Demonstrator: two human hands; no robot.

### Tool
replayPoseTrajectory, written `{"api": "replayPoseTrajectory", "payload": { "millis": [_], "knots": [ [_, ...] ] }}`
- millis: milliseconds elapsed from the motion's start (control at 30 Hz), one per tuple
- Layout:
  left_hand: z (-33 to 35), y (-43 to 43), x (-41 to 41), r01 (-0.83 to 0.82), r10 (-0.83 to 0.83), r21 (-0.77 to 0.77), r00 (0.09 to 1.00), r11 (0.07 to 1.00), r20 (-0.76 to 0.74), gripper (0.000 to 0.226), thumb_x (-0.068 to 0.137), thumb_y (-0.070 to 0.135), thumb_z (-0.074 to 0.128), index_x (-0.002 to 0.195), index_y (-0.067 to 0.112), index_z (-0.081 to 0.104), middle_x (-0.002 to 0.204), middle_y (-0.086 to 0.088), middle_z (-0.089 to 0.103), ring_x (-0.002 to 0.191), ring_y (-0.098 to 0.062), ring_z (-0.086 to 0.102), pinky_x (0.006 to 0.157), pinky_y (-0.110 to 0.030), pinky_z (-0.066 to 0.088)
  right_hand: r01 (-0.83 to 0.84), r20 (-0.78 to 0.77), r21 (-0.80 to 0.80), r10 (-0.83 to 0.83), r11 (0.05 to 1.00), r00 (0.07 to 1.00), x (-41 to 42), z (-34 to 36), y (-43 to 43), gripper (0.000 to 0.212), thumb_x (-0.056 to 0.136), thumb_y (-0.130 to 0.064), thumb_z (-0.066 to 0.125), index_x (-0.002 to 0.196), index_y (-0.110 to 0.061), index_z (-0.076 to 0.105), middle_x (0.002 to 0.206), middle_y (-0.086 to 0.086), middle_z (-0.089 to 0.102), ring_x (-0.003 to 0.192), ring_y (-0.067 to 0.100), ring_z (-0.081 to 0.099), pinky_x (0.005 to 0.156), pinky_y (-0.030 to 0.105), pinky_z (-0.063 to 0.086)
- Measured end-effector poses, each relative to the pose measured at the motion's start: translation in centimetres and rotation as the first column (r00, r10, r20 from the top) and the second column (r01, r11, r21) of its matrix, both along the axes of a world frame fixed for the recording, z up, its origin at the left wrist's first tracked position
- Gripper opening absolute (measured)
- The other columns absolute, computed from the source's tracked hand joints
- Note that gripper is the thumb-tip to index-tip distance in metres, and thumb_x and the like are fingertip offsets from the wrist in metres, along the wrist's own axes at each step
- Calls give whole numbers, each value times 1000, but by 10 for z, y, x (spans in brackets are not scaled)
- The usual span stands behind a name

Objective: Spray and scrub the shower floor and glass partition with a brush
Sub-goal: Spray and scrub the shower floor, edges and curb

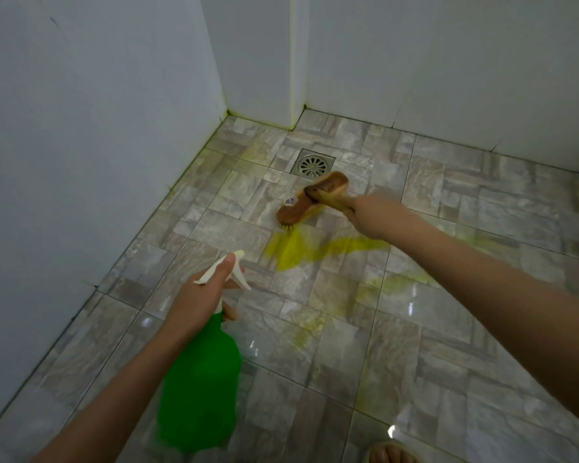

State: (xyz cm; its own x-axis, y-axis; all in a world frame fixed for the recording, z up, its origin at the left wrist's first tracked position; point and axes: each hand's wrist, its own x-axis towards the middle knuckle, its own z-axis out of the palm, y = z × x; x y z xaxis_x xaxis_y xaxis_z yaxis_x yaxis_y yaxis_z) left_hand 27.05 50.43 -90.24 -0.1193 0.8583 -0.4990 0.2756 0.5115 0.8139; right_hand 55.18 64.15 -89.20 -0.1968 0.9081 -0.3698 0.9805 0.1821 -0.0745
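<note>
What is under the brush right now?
Yellow bristles show below the brush, on the tiled floor, with a yellow puddle by its near end. The tile directly beneath is covered by the brush.

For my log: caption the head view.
The right hand holds a brush on the tiled floor beside yellow liquid; the left hand grips a green spray bottle.

No legible text, label, brand, number or sign found anywhere in view. Green spray bottle (201, 389), near left: body motion-blurred, no print made out. Brush (328, 185), far centre by the drain: small pale patch (291, 201) on the brown back, towards its left end; possibly a sticker, too small and blurred to read.
</note>
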Motion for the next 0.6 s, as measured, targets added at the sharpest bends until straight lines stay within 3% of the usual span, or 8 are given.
{"api": "replayPoseTrajectory", "payload": {
  "millis": [100,167,267,367,467,533,567,600],
  "knots": [
    [2,-4,-10,-28,27,38,999,999,29,55,91,63,40,120,28,70,113,-1,75,45,-14,62,51,-25,49,-46,4,-128,47,991,999,11,23,-4,42,103,-25,32,142,-41,38,87,3,55,72,19,51,69,32,42],
    [5,-8,-19,-59,56,68,998,996,41,47,91,67,41,109,39,73,110,1,76,47,-18,62,58,-30,51,-77,44,-208,88,975,995,15,38,-35,43,103,-28,31,137,-54,30,99,2,58,84,21,56,77,33,47],
    [8,-14,-27,-106,102,119,994,987,41,35,91,71,42,93,56,73,103,6,78,52,-21,64,65,-34,55,-119,45,-158,128,980,991,-21,23,-45,42,102,-29,31,140,-46,36,100,5,60,85,24,60,69,35,49],
    [13,-19,-25,-167,172,177,985,970,-9,35,95,64,42,99,46,73,88,18,78,52,-12,64,62,-21,53,-177,-50,-37,175,983,983,-72,-4,-13,42,102,-30,31,142,-39,35,89,3,52,74,23,52,60,33,39],
    [17,-23,-25,-219,234,232,972,948,-36,28,99,59,47,110,46,69,91,12,79,42,-12,57,59,-31,51,-202,-82,-80,195,976,977,-75,3,10,43,103,-34,30,146,-39,31,100,7,58,76,22,51,65,36,45],
    [20,-25,-29,-248,274,264,959,932,-69,30,100,57,47,118,44,67,90,14,78,41,-11,57,57,-27,51,-112,-122,-233,86,966,989,-54,14,2,35,103,-38,32,137,-35,37,99,9,60,68,22,55,58,32,49],
    [22,-26,-31,-259,292,277,953,925,-85,31,100,55,46,118,42,67,89,17,77,40,-10,57,53,-20,50,-48,-118,-301,13,952,993,-46,17,-7,25,102,-40,33,122,-30,44,93,9,59,63,21,56,51,30,47],
    [25,-25,-33,-267,305,287,948,920,-95,33,99,54,46,117,40,69,89,17,77,40,-9,57,51,-15,48,-2,-91,-323,-29,946,995,-43,18,-13,28,102,-42,32,107,-20,49,86,9,57,60,21,55,47,28,44]
  ]
}}
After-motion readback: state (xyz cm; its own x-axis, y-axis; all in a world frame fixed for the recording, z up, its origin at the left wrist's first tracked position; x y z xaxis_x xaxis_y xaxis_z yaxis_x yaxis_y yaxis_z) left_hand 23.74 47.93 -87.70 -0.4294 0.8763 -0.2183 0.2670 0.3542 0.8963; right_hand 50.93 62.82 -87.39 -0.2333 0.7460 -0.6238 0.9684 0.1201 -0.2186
